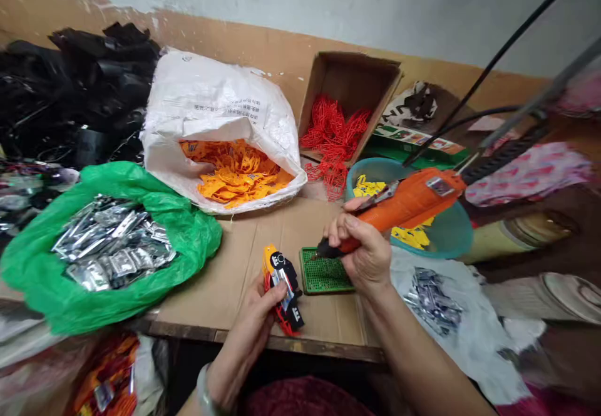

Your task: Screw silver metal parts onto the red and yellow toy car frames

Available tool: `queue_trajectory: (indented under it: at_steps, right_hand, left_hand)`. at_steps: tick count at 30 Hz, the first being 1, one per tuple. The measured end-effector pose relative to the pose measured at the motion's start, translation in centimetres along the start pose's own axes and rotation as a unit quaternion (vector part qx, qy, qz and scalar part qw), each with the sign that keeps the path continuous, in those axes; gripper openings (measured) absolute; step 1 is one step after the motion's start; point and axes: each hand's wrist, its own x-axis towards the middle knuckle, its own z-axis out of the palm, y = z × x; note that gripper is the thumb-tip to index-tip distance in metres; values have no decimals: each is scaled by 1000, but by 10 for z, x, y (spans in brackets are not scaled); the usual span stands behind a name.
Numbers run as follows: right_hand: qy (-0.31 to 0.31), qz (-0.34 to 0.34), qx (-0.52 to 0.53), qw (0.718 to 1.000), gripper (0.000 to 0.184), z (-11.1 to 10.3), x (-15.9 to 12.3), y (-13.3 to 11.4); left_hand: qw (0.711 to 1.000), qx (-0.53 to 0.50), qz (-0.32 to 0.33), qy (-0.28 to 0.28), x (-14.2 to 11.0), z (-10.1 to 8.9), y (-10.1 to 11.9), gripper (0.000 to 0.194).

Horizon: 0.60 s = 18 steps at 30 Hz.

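My left hand [256, 316] is closed around a small plastic toy vehicle [292, 300] in black, yellow and red, held just above the cardboard by the near edge. Its thumb presses on a shiny silver part in the middle. My right hand [369, 256] grips an orange electric screwdriver [407, 202] near its dark nose, which points left and down. Under that nose lies a green tray [307, 286] with a grid of small holes; its right end is partly covered by my hand. The screwdriver's tip is apart from the toy.
At the left sits a green bag [37, 265] of shiny silver parts. Behind are a white sack [211, 90] of orange pieces and a carton [385, 78] of red pieces. A teal basin [451, 234] holds yellow pieces. More silver parts [432, 300] lie right. Dark cables [498, 52] hang above.
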Motion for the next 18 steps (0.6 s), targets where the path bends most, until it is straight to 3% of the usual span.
queue_trajectory:
  at_steps: [7, 18]
  right_hand:
    - [-88, 54, 15, 994, 22, 6, -34, 0]
    - [-126, 52, 38, 990, 18, 7, -42, 9]
  left_hand:
    - [1000, -4, -11, 0, 0, 6, 8, 53]
    - [1000, -15, 8, -3, -2, 9, 9, 47]
